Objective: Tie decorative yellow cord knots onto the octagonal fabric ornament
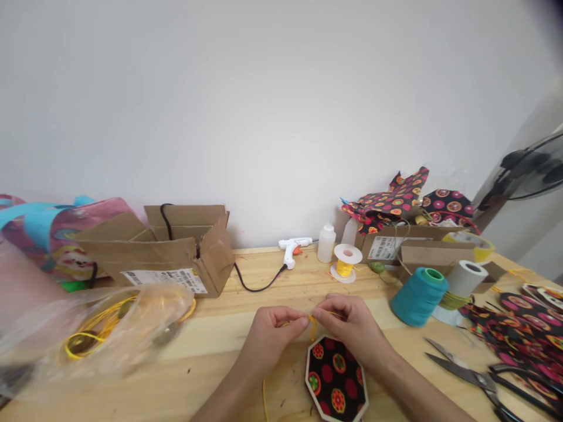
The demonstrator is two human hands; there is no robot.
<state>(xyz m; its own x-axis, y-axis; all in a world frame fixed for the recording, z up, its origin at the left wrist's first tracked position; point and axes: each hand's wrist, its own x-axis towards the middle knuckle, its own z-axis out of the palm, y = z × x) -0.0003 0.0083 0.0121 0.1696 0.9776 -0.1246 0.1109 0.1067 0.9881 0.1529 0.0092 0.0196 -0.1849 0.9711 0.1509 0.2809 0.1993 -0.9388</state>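
Note:
Both hands meet just above an octagonal panel [336, 380] with a pale rim and black patterned fabric, lying on the wooden table. My left hand [276, 331] pinches a thin yellow cord [312, 329] between thumb and forefinger. My right hand [347, 325] grips the same cord a short way to the right, its fingertips nearly touching the left ones. Between the hands a short piece of cord hangs toward the panel's top edge. Another length of cord trails down on the table at the panel's left. Whether the cord is knotted is too small to tell.
Behind the hands lie a white glue gun [292, 251], a plastic bottle [326, 243] and a yellow cord spool [345, 266]. Teal thread [417, 298], open scissors [472, 375] and fabric pieces [523, 334] are on the right. A cardboard box [162, 258] and plastic bag [145, 328] stand left.

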